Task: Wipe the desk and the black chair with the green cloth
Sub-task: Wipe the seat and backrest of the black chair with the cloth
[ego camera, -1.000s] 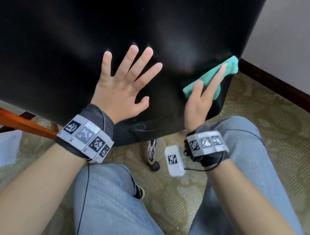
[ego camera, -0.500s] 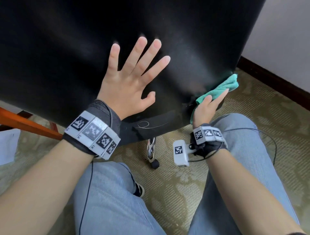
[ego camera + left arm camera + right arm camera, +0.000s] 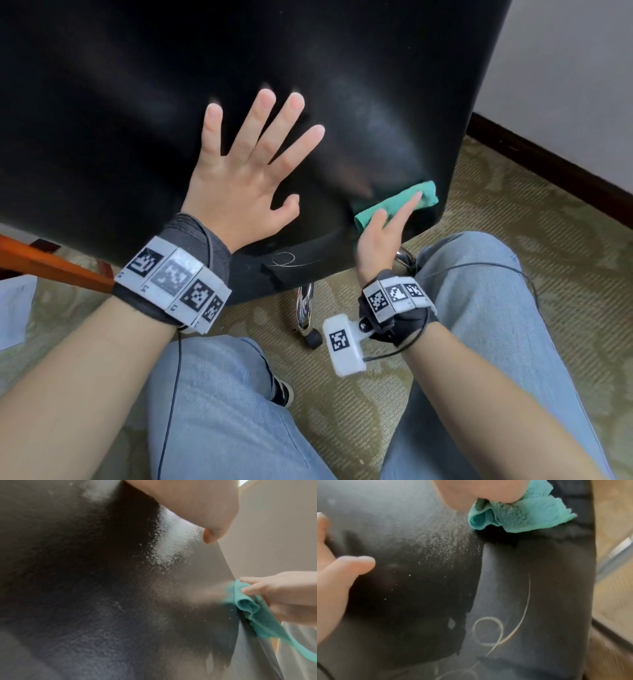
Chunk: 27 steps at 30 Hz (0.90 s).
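Currently bracing the black chair [image 3: 137, 102] back with left hand [image 3: 239, 185] flat and fingers spread, while pressing the folded green cloth [image 3: 394, 205] against the chair's lower edge under the straight fingers of right hand [image 3: 376, 236], just beside the left thumb.

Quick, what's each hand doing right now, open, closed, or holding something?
Left hand: open, fingers spread, flat on the black chair.
Right hand: open, straight fingers pressing the green cloth against the chair.
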Motion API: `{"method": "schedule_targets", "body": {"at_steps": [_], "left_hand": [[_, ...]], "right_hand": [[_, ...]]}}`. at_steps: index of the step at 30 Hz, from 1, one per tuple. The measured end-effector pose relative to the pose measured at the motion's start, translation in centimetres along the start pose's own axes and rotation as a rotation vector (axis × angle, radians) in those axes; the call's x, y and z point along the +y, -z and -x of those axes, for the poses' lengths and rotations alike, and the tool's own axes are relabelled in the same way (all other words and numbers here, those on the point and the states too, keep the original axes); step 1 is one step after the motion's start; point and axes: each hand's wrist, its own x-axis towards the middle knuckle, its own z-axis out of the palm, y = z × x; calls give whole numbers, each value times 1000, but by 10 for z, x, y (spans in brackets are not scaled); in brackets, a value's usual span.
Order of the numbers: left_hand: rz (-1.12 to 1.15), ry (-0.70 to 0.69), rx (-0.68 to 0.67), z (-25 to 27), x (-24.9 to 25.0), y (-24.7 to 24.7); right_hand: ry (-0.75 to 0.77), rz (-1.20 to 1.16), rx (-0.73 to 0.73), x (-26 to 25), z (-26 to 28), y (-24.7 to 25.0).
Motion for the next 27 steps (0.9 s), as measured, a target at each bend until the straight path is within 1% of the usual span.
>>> {"method": "schedule_targets", "body": {"at_steps": [2, 4, 7, 10, 12, 14, 15, 18, 19, 20, 21, 25, 27], "left_hand": [[1, -2, -4, -1, 0, 1], [-5, -2, -5, -1, 0, 1], [-3, -7, -3, -2, 1, 1], [12, -19, -10, -3, 0, 1], [7, -28, -17, -4, 0, 2], [6, -30, -19, -5, 0, 2], [7, -25, -18, -5, 1, 2], [12, -8, -19, -4, 2, 3], [14, -6, -21, -4, 3, 3], [16, -6, -22, -4, 3, 3], [16, -5, -22, -4, 2, 3], [1, -10, -19, -3, 2, 2], [-2, -7, -18, -3, 2, 2]], "right_hand": [[150, 40, -39, -7, -8, 6], [248, 70, -60, -11, -18, 14], [347, 153, -73, -6, -36, 23], [404, 217, -93, 3, -50, 28], [400, 192, -73, 6, -55, 30], [351, 144, -36, 11, -58, 30], [292, 119, -13, 14, -60, 30], [7, 56, 79, 27, -61, 31], [-47, 54, 95, 30, -60, 31], [-59, 54, 101, 32, -60, 32], [-33, 57, 103, 31, -59, 32], [220, 170, 86, 21, -60, 33], [241, 214, 78, 19, -61, 34]]}}
